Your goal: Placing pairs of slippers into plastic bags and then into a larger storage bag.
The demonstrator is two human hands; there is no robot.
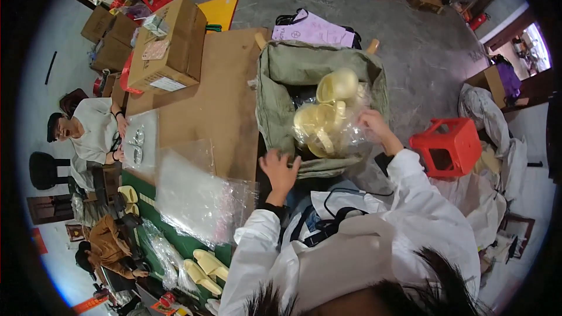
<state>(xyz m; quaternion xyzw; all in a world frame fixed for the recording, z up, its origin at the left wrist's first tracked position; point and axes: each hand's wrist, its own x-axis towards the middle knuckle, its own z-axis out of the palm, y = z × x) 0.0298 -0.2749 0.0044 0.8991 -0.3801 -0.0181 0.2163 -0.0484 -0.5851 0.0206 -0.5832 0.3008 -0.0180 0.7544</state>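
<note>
Clear bags lie on the tabletop; the left hand, empty, is splayed beside the green cloth bin. Yellow slippers in clear wrap lie inside; the right hand curls at the wrap, its grip impossible to tell.

The left arm comes up from the lower edge, its hand back upward, fingers spread and slightly bent, pointing forward. The right arm bends and angles inward, reaching farther forward. The right hand has its fingers curled, tips pointing left; its grip is unclear. The hands are apart, both wrists showing dark cuffs below white sleeves.
</note>
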